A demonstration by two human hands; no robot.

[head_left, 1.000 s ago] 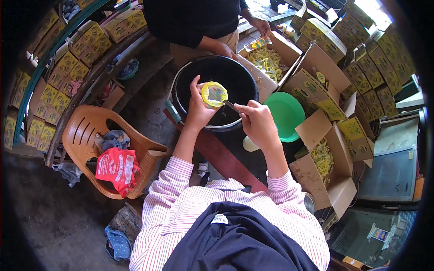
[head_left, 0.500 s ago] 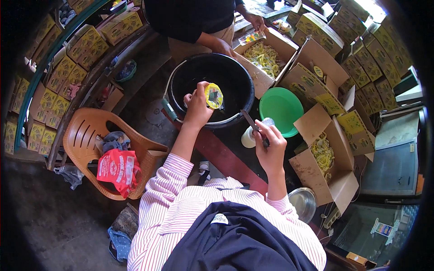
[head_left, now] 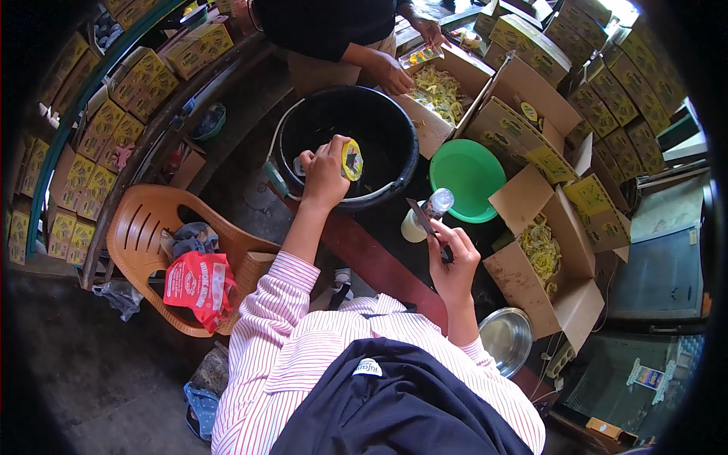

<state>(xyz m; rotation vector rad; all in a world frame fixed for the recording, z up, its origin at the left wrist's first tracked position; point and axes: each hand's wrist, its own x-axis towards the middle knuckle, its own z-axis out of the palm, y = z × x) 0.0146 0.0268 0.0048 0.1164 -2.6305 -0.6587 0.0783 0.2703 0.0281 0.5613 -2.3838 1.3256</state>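
Over the large black bucket (head_left: 406, 125), my left hand (head_left: 326, 178) is closed around a small cup-like container with a yellow printed top (head_left: 352, 159). The top faces right; most of the body is hidden by my fingers. My right hand (head_left: 453, 254) grips a knife (head_left: 422, 216) by its dark handle, the blade pointing up and left toward the bucket. Just beyond that hand stands a clear bottle or jar (head_left: 439, 202). A whitish container (head_left: 413, 227) is beside it, partly behind the knife.
A green basin (head_left: 469, 178) lies right of the bucket. Open cartons (head_left: 572, 303) hold yellow packets. Across the bucket, a co-worker's hands (head_left: 390, 74) are near another carton, with a colourful packet. An orange chair (head_left: 144, 227) stands left; a metal bowl (head_left: 506, 341) is right.
My right hand and the knife have dropped slightly, and more of the clear bottle or jar shows. The yellow top has turned more edge-on. The co-worker's nearer hand has shifted at the carton.
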